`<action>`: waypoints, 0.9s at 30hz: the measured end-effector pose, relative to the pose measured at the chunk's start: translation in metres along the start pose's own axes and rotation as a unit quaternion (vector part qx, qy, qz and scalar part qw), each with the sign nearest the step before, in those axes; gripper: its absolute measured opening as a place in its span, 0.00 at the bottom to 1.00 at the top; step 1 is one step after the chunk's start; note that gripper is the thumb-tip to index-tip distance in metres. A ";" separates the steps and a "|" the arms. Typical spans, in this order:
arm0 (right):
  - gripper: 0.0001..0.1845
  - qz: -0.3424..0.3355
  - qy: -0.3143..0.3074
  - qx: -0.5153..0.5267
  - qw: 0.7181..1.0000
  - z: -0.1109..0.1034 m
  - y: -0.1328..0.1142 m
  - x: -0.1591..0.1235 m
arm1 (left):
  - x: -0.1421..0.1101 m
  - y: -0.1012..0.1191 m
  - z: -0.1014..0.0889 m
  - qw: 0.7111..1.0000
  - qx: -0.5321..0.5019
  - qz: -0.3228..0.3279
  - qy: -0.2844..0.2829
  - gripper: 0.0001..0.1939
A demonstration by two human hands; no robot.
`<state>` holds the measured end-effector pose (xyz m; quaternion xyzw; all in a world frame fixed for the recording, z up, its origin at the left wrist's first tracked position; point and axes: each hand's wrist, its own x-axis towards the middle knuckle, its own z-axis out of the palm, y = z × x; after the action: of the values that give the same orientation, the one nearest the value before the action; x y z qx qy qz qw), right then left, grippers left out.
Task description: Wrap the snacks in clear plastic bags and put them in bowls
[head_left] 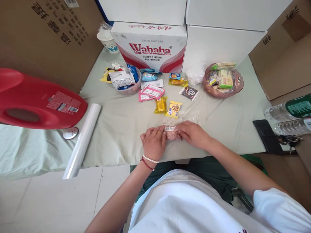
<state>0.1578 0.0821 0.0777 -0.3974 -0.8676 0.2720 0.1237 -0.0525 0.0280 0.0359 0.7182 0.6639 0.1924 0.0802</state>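
Note:
My left hand (pixel 154 141) and my right hand (pixel 191 132) both grip a small pink snack packet (pixel 171 133) with a barcode label, held between them on the pale green tablecloth (pixel 121 129). Fingers of both hands are curled round the packet's ends. A sheet of clear plastic film (pixel 187 116) lies just behind the packet. Two yellow snack packets (pixel 167 107) rest a little farther back.
A roll of clear film (pixel 82 140) lies at the left beside a red container (pixel 36 100). A clear bowl of snacks (pixel 122 79), loose packets and a brown snack dish (pixel 223 81) sit behind. Wahaha box (pixel 149 47), cardboard boxes, bottles (pixel 289 110), black phone (pixel 266 136) surround them.

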 end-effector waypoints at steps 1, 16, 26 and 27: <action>0.18 0.038 0.017 -0.017 0.999 -0.007 0.004 0.006 | 0.002 -0.004 0.002 1.000 -0.003 -0.014 0.013 0.20; 0.17 0.164 -0.034 -0.105 0.980 -0.005 0.013 0.070 | 0.030 -0.045 0.007 0.964 -0.142 -0.207 0.088 0.29; 0.07 0.072 -0.021 -0.111 0.991 0.000 0.008 0.074 | 0.029 -0.016 0.002 0.974 -0.146 -0.175 -0.012 0.48; 0.07 0.061 -0.016 -0.105 0.993 -0.001 0.007 0.072 | 0.031 -0.016 0.003 0.973 -0.141 -0.183 -0.023 0.44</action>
<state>0.1161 0.1408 0.0746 -0.4558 -0.8674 0.1932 0.0508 -0.0649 0.0608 0.0328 0.5703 0.7483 0.2491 0.2298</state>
